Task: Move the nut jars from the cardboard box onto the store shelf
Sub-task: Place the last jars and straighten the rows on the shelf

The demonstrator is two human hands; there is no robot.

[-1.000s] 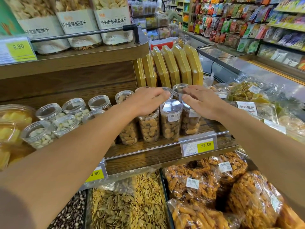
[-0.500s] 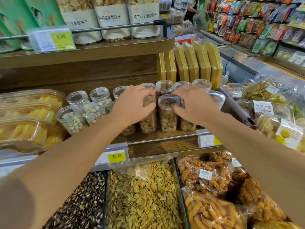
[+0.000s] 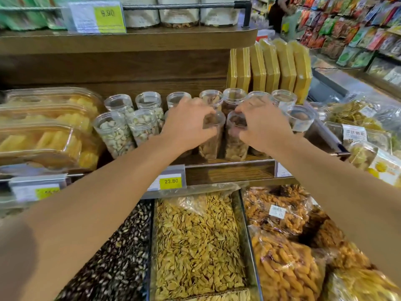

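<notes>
Both hands are on the front row of nut jars on the wooden store shelf: the left hand has its grip curled round the top of one clear jar, and the right hand grasps the neighbouring jar the same way, both jars standing upright on the shelf, close beside each other. The cardboard box is out of view. The danger here is crowding. Jars stand packed behind and to either side, the pistachio jars leaning just to the left and an almost empty-looking jar just to the right, so a nudge while seating these two could probably tip a neighbour. The front row sits near the shelf lip, above the open tray of pale seeds; a jar let go while tilted might roll over the rail and drop into it. The smooth lids also look slippery for a top-down hold.
</notes>
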